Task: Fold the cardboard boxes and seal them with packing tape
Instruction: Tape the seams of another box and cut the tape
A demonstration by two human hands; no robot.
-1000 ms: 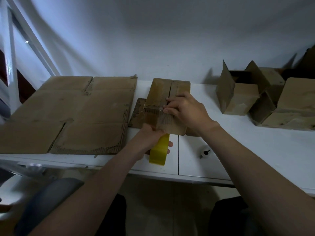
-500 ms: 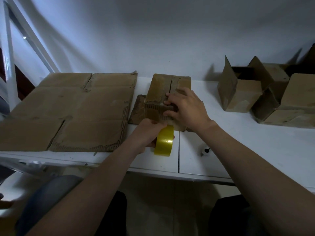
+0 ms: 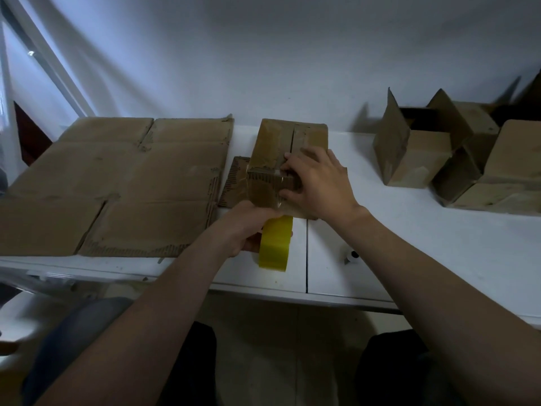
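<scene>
Left hand: is gripping the yellow tape roll, with fingers curling round its left side, just above the table's near edge.
Right hand: is clamping the near top edge of the cardboard box, with fingers bending over the top and the thumb pressing against the front face.
Tape roll: is being held on edge, just below the box's front face.
Tape strip: is running, clear and shiny, from the roll up the front face to the top edge, where the right fingers are pressing it.
Table: is carrying everything; it is white, with a dark seam running front to back below the roll.
Small white object: is lying beside the right forearm, too small to identify.
Cardboard box: is sitting mid-table with its top flaps closed and meeting at a seam, hiding any contents.
Corrugated scrap: is lying flat against the box's left side.
Flattened cardboard: is lying unfolded across the table's left part, just beside the scrap.
Open box: is standing far right with flaps raised; its inside is too dark to tell any contents.
Neighbouring boxes: are crowding against the open box's right side.
</scene>
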